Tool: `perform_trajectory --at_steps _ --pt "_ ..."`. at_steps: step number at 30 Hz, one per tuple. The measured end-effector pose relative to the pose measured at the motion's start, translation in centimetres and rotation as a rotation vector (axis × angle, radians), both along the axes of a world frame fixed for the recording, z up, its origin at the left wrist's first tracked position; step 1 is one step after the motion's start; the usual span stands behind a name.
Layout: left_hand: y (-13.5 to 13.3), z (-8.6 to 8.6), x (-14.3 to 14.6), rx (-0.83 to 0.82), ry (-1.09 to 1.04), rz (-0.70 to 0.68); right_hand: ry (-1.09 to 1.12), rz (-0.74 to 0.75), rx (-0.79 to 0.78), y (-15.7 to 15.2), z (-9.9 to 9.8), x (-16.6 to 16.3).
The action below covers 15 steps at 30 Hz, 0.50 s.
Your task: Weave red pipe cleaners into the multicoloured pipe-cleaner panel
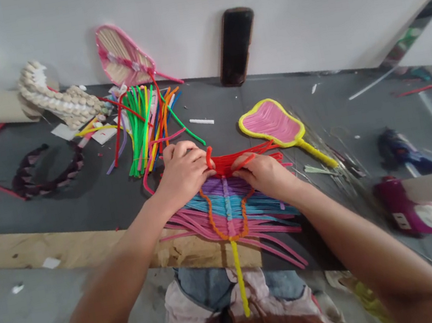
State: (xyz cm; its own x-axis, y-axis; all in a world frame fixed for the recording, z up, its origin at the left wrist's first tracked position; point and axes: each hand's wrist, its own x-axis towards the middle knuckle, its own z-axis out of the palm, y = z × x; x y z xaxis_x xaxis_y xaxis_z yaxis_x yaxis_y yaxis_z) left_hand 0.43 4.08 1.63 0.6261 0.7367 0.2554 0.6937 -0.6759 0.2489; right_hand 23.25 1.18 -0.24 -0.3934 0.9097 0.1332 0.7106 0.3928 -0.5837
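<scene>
A half-woven piece of pipe cleaners [229,212] lies on the dark mat in front of me, with purple, blue and pink bands, an orange outline and a yellow stem hanging toward my lap. My left hand [182,173] is closed on red pipe cleaners [227,162] at the top of the piece. My right hand [263,172] is closed on the other side of the same red strands, pressing them against the weave. The two hands sit close together, nearly touching.
A loose bundle of coloured pipe cleaners [143,127] lies just beyond my left hand. A finished pink-and-yellow fan shape [274,123] lies to the right. A phone [236,46] leans on the wall. Glue guns [407,200] sit at the right; a wooden board edge [68,249] runs along the front.
</scene>
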Motion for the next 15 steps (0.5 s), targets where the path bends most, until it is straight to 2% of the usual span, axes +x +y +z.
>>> perform_trajectory --at_steps 6,15 --pt "0.0 -0.9 -0.3 0.009 -0.005 0.018 -0.039 -0.039 0.024 -0.2 -0.2 -0.2" --pt "-0.4 -1.2 -0.4 0.044 -0.079 -0.098 -0.011 -0.016 0.053 -0.4 -0.4 -0.2"
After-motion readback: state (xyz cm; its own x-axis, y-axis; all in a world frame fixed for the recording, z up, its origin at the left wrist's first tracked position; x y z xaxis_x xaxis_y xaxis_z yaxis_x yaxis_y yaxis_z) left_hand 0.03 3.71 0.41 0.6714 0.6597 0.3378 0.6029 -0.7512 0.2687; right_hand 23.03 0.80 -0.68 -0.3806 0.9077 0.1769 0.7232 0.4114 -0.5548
